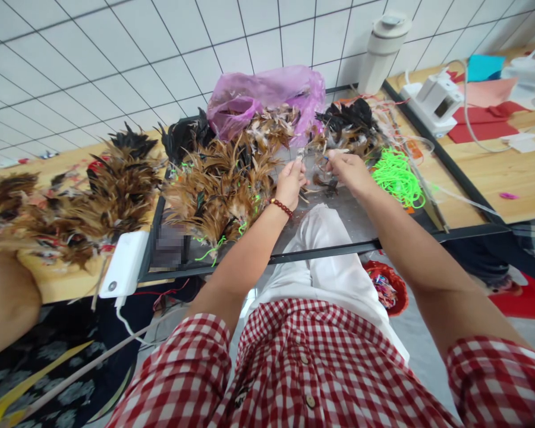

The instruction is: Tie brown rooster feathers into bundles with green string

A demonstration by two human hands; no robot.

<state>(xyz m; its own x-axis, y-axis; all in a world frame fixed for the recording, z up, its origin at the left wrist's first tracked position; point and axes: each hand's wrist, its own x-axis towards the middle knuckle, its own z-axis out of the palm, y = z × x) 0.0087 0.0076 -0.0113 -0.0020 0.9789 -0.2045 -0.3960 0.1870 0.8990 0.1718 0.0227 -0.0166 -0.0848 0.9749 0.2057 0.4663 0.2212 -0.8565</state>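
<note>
My left hand (291, 182), with a beaded bracelet on the wrist, is closed in a pinch over the dark framed tray (339, 245). Something small and pale shows at its fingertips, too small to name. Just to the right, my right hand (348, 169) is also pinched, with thin feather-like bits at its fingertips that I cannot make out clearly. Brown feather bundles (223, 184) lie left of my hands. Black and brown feathers (354, 128) sit behind my right hand, and a bright green cord pile (396, 178) lies right of it.
A purple plastic bag (267, 89) and a white bottle (381, 53) stand at the back. A white power bank (123, 264) lies left, near another person's arm (9, 291) and more feathers (125, 184). At right are a charger (437, 101) with cables and red cloth (484, 125).
</note>
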